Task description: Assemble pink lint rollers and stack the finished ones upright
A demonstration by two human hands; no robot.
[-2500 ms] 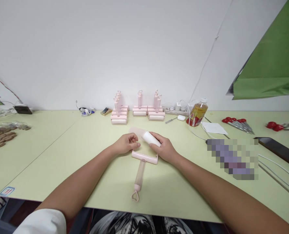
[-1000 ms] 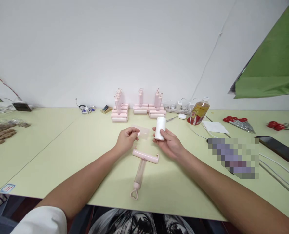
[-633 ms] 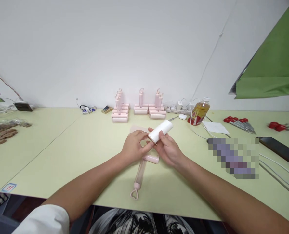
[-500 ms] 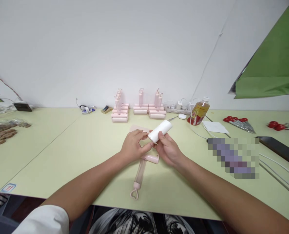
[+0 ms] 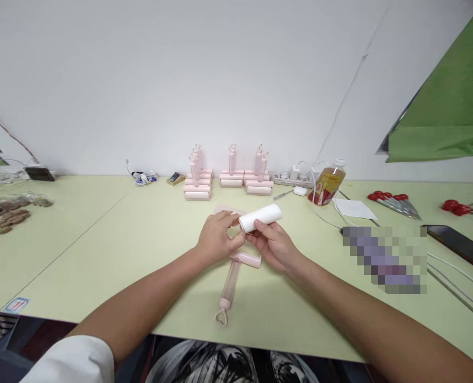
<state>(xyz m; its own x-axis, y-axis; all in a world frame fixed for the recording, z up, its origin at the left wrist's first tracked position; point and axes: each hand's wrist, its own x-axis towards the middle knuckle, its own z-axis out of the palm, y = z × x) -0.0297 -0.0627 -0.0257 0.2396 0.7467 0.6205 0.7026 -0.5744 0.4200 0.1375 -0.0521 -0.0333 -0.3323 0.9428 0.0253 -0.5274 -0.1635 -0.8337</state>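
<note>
A white lint roller refill roll point(image 5: 260, 217) is held above the table, nearly level with its right end slightly higher. My right hand point(image 5: 275, 246) grips it from below, thumb along its side. My left hand point(image 5: 219, 238) is closed at the roll's left end, its fingertips at the rim; exactly what they pinch is hard to make out. Beneath my hands lies a pink lint roller handle point(image 5: 229, 284) with a clear shaft and a heart-shaped loop toward me. A pale pink cover piece point(image 5: 222, 209) lies behind my left hand, partly hidden by it.
Several assembled pink lint rollers point(image 5: 197, 192) stand along the wall. To the right are a power strip point(image 5: 290, 180), a drink bottle point(image 5: 327, 183), white paper point(image 5: 356, 208), red-handled tools point(image 5: 396, 202), a dark phone point(image 5: 459, 247) and cables. Brown pieces point(image 5: 15, 219) lie far left.
The white roll has turned from a steep slant to almost level, its right end coming down. Both hands stay on it. The view has shifted slightly.
</note>
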